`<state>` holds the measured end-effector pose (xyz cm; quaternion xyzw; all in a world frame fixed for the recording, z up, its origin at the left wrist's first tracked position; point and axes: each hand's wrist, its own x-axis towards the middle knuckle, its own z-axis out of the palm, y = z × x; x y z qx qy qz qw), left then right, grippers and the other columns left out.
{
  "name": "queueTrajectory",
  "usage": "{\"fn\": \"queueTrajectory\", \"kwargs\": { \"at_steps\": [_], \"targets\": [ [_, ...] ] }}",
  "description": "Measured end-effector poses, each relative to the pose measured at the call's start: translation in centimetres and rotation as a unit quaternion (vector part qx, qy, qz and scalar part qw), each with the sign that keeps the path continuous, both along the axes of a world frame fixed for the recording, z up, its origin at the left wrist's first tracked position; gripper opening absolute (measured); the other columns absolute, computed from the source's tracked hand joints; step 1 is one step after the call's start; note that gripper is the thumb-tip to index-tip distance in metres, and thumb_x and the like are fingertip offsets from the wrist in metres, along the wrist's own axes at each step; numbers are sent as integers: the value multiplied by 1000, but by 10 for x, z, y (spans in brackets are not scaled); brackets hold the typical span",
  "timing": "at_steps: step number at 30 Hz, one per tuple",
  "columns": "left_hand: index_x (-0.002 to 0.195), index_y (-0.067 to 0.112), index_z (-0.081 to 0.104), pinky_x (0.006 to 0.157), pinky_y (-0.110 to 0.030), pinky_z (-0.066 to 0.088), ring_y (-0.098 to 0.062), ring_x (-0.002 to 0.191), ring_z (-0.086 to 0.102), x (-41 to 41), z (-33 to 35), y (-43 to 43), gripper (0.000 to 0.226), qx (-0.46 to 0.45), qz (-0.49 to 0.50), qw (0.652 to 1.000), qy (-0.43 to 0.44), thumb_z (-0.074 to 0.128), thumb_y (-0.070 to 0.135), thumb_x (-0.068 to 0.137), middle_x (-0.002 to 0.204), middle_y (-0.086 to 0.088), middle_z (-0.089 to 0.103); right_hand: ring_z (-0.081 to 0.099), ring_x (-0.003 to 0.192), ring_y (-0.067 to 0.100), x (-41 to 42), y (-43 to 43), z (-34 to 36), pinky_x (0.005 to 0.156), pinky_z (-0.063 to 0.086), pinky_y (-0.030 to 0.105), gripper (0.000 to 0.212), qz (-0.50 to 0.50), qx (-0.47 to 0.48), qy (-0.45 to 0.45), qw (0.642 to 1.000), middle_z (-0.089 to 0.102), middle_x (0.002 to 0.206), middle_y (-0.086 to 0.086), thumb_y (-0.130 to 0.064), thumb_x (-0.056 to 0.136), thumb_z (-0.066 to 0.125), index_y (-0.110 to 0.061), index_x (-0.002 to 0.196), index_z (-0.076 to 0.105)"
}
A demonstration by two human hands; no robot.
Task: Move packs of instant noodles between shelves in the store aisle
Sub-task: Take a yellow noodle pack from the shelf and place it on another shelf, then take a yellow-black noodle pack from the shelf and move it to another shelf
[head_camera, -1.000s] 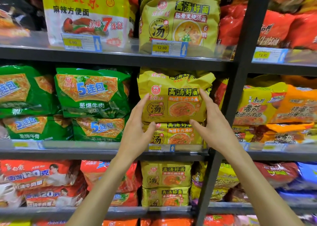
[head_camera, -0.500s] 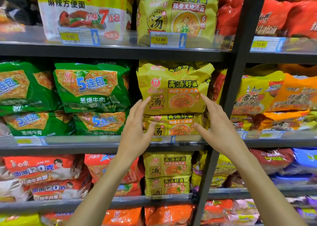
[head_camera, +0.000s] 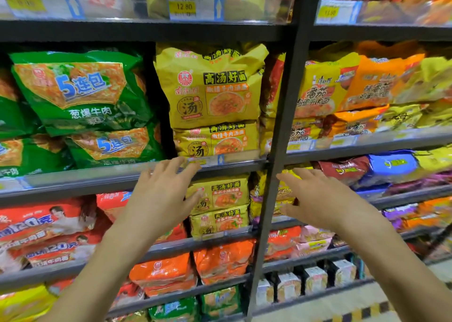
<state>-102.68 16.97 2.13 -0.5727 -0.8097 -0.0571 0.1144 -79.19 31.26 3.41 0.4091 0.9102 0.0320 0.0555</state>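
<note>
- both hands are empty, fingers spread wide and touching no pack — the left hand and the right hand hover in front of the shelf edge.
- the upper yellow pack stands upright above and beyond the fingertips, on top of a second yellow pack that lies flat just above the left fingers.
- directly between the two palms, one shelf lower, sit two smaller yellow packs, stacked, long axis across.
- the left hand looks nearer: its thumb side is just beside the lower stack's left edge, while the right hand lies past the dark upright post, well to the right of that stack.
- a judgement: the palms frame the lower stack, so a grasp would mean closing inward, the right hand clearing the post first.
</note>
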Motion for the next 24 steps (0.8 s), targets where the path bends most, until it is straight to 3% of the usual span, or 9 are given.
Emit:
{"fn": "queueTrajectory", "kwargs": {
  "at_steps": [6,10,16,24],
  "targets": [
    [153,36,27,114,-51,35,-28,147,31,39,17,-6,61,-44,8,998,48,40,61,99,159,-2,34,25,146,31,39,-17,13,112,35,47,72,4,12,4,1000,25,161,5,-54,97,49,-33,158,15],
    [153,35,28,113,-53,35,-28,143,36,82,30,-8,62,-44,5,997,65,40,62,99,154,-2,41,24,147,32,78,-29,23,112,32,48,69,3,23,15,1000,26,160,7,-53,97,50,-31,156,21],
    [152,33,33,111,-52,38,-31,141,39,171,36,-10,60,-38,-22,997,59,44,58,98,150,-3,46,29,143,32,159,-48,26,110,36,48,60,0,36,27,999,34,155,7,-48,97,51,-35,152,29],
    [154,36,29,118,-52,30,-26,145,35,277,33,-13,61,-56,-70,995,54,42,59,99,156,3,40,27,144,34,272,-72,15,114,31,51,66,-46,27,14,998,32,156,10,-48,98,52,-27,155,25]
  ]
}}
